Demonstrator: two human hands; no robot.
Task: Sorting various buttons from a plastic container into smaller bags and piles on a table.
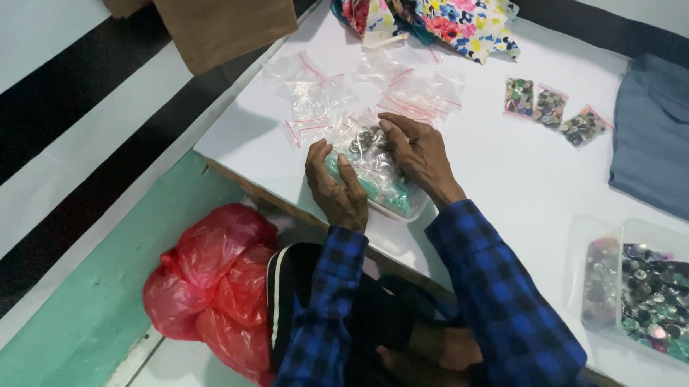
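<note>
My left hand (335,188) and my right hand (420,155) rest together on a small clear plastic tub (387,195) of teal and grey buttons near the front edge of the white table (506,175). Both hands grip a small clear zip bag (362,142) partly filled with dark buttons, held over the tub. My right fingers pinch the bag's top; my left fingers curl around its side. Blue checked sleeves cover both forearms.
Several empty red-striped zip bags (317,94) lie just beyond my hands. Three filled button bags (550,107) sit at the right. A clear box of mixed buttons (659,300) stands near right, grey cloth (663,137) and floral cloth (437,7) beyond. A red plastic bag (209,284) lies on the floor.
</note>
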